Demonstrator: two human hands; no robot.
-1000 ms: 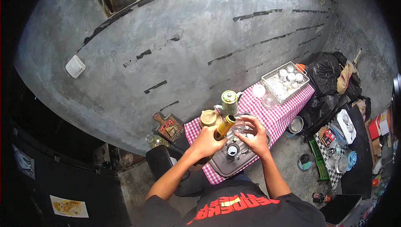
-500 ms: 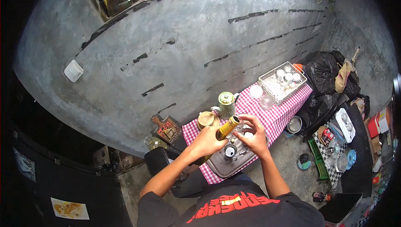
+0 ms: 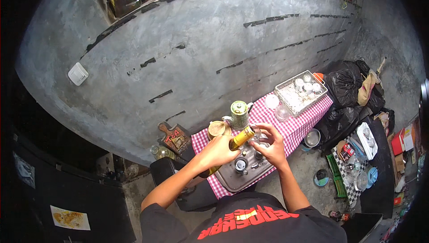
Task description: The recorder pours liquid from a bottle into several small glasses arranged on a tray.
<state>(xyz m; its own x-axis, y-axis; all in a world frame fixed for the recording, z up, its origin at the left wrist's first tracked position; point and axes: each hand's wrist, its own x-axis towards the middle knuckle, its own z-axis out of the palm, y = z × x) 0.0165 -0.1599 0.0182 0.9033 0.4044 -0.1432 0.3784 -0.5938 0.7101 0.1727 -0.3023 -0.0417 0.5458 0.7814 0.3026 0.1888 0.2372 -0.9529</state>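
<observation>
My left hand [image 3: 221, 151] is wrapped round a green glass bottle [image 3: 242, 137] with yellow foil on its neck. The bottle slants, its mouth up and to the right. Close to that mouth, my right hand [image 3: 271, 144] has its fingers curled round what looks like a small clear glass [image 3: 257, 134], partly hidden by the fingers. Below both hands lies a dark metal tray [image 3: 232, 182], where a dark-rimmed cup [image 3: 241, 164] with a pale inside stands. A green patterned enamel pot [image 3: 240, 115] with a lid is just beyond the bottle.
On the red-checked cloth [image 3: 292, 126] sit a round woven container [image 3: 217, 129], a clear jar [image 3: 282, 112] and a wire-edged tray [image 3: 295, 102] of upturned cups. A grey wall [image 3: 187, 73] rises behind. Black bags [image 3: 346, 88] and a checkered low table [image 3: 353, 182] are on the right.
The bottle leans slightly more toward level, its mouth still by my right hand. Both hands keep their grips. My view has shifted a little.
</observation>
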